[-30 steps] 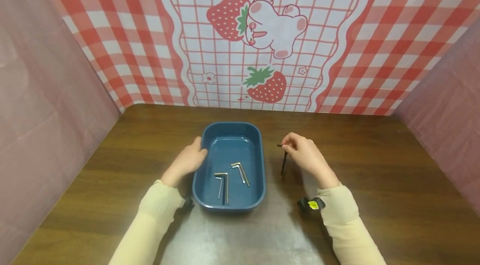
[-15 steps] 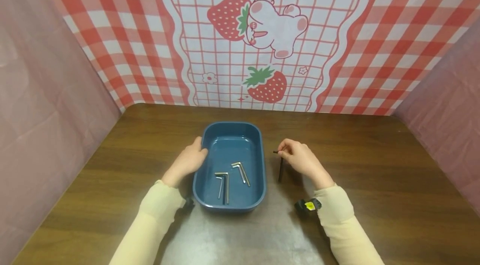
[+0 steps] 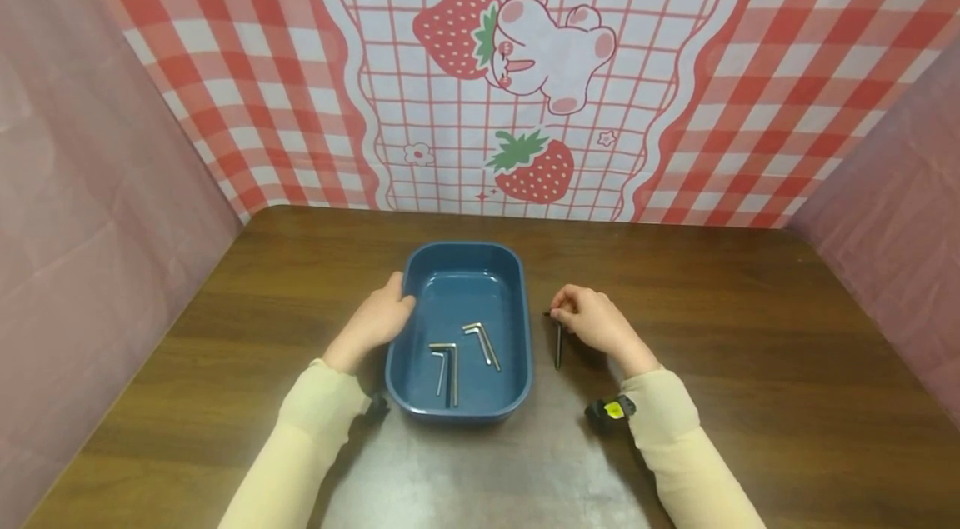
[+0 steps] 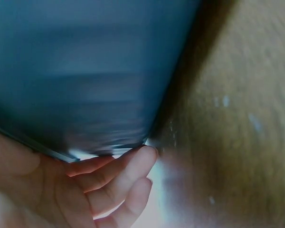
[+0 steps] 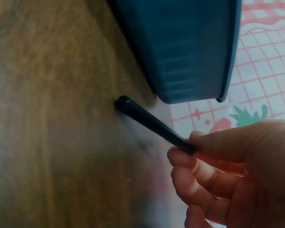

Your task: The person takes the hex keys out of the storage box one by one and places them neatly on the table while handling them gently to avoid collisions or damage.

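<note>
My right hand pinches a black hex key between thumb and fingers, to the right of a deep blue tray. Its long arm slants down toward the table, as the right wrist view also shows for the hex key. On the tray's left side, my left hand holds the wall, thumb at the rim and fingers along the outside. In the left wrist view these fingers lie by the tray wall. Several metallic hex keys lie inside the tray, in two groups.
The tray stands on a brown wooden table. A red and white strawberry-print cloth hangs behind the table, with pink cloth at both sides. A small dark wrist device sits below my right wrist.
My right hand has moved left and toward the near edge with the black hex key, bringing it lower and closer to the tray. The left hand and tray stay put.
</note>
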{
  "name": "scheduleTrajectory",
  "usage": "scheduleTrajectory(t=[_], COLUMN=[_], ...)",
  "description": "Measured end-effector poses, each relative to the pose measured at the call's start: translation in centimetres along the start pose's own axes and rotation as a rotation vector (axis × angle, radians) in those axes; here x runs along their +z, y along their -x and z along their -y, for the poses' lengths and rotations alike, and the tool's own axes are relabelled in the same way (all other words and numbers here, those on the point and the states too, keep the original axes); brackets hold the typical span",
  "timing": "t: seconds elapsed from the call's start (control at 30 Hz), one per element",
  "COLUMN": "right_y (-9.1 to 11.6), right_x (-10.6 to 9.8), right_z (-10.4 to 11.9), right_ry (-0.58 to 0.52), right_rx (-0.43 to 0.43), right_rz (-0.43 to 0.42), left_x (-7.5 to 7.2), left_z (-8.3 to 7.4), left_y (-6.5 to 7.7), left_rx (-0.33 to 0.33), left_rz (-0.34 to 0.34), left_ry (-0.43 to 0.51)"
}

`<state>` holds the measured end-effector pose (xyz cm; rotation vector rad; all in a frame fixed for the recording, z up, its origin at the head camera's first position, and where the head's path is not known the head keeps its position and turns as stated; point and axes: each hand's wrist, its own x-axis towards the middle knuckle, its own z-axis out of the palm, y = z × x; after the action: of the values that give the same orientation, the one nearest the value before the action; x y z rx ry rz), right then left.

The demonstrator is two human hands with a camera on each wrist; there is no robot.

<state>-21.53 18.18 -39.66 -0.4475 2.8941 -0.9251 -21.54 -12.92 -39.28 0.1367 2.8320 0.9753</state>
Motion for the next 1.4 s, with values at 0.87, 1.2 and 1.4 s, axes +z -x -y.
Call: scheduleTrajectory(t=[0.87, 1.2, 1.4], right_y=[-0.1, 0.0, -0.1], right_x=[1.0, 1.1, 1.2], right_z=[0.4, 0.4, 0.2], right_ry=[0.076, 0.094, 0.088], right_rx=[0.087, 0.095, 0.079], right_rz=[-0.023, -0.043, -0.051], left_x=[0.1, 0.2, 0.2], left_z=[0.1, 0.1, 0.1], left_y=[0.0, -0.1, -0.1], left_rx=[0.007, 0.001, -0.004], left_rz=[-0.009, -0.006, -0.006], left_ry=[0.014, 0.011, 0.015])
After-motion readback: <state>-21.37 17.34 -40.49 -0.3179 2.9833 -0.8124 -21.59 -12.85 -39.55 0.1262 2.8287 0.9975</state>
